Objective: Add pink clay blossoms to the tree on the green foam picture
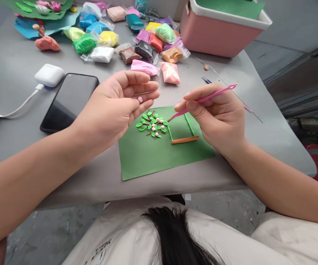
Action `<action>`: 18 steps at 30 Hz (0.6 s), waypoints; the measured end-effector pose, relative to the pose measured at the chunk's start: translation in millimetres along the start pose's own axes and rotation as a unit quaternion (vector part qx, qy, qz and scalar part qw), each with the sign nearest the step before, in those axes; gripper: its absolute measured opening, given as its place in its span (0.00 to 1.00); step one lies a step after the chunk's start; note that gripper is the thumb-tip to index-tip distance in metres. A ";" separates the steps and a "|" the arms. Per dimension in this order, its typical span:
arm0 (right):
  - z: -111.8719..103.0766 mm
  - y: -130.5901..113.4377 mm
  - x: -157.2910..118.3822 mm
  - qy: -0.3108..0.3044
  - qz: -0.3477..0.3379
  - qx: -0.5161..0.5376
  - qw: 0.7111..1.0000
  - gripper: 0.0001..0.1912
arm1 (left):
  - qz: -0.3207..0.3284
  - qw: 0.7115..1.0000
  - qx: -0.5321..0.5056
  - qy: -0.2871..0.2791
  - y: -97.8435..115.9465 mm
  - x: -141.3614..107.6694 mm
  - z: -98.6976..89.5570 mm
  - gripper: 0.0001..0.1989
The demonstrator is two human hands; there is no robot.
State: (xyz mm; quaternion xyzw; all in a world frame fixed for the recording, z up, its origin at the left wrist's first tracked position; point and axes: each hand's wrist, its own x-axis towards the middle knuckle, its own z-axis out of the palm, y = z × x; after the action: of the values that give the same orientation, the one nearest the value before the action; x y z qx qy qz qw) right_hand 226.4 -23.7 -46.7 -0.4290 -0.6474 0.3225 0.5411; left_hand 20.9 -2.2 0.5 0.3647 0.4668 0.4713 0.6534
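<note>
In our left hand (114, 105) we have a small round pale-pink ball of clay-like material (140, 99), lightly held at the tip of the thumb against the fingers, the other fingers loosely curled. Our right hand (221, 116) grips a slim pink plastic modelling tool (212, 98) like a pen, between thumb and fingers, its looped end pointing up and away and its narrow end down near the picture.

That picture lies on a flat dark-green sheet (147, 162) at the near edge of the grey table (280, 140), below both hands. On it we see a spray of textured bright-green leaves (142, 129) on thin brown branches (149, 134), with several pale-pink beads (153, 128) among them. Beside it is a swing shape — two green strands (189, 125) running down to an orange-brown bar (185, 140).

Beyond our hands lie clear bags of coloured clay (145, 67), spread in a loose heap, with a pink bin with a white rim (211, 35) to their right. Near our left forearm rest a black phone (70, 99) and a white earbud case (49, 75).
</note>
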 end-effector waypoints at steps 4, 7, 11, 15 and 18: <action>-0.4 -10.7 2.0 -0.027 -0.003 -0.060 0.998 0.15 | -0.008 0.999 -0.014 -0.028 -0.3 -4.1 0.7 0.18; -0.6 -23.4 5.4 -0.026 -0.031 -0.123 0.992 0.14 | -0.014 0.999 -0.020 -0.047 -2.5 -7.1 -1.6 0.17; 3.5 -27.1 13.5 -0.080 -0.085 -0.185 0.976 0.18 | -0.022 0.996 -0.030 -0.077 -5.8 -9.7 -5.7 0.18; 12.2 -21.6 21.4 -0.106 -0.104 -0.227 0.962 0.10 | -0.018 0.994 -0.030 -0.100 -7.6 -9.8 -7.0 0.20; 17.1 -18.9 27.2 -0.121 -0.147 -0.241 0.952 0.03 | -0.016 0.994 -0.034 -0.100 -7.0 -9.0 -6.1 0.19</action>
State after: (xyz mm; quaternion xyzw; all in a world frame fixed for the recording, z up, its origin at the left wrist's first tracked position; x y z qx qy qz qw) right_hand 204.4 -6.3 -22.0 -0.4046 -0.8224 0.1227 0.3807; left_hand 16.0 -12.7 -5.4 0.3801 0.3888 0.4371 0.7164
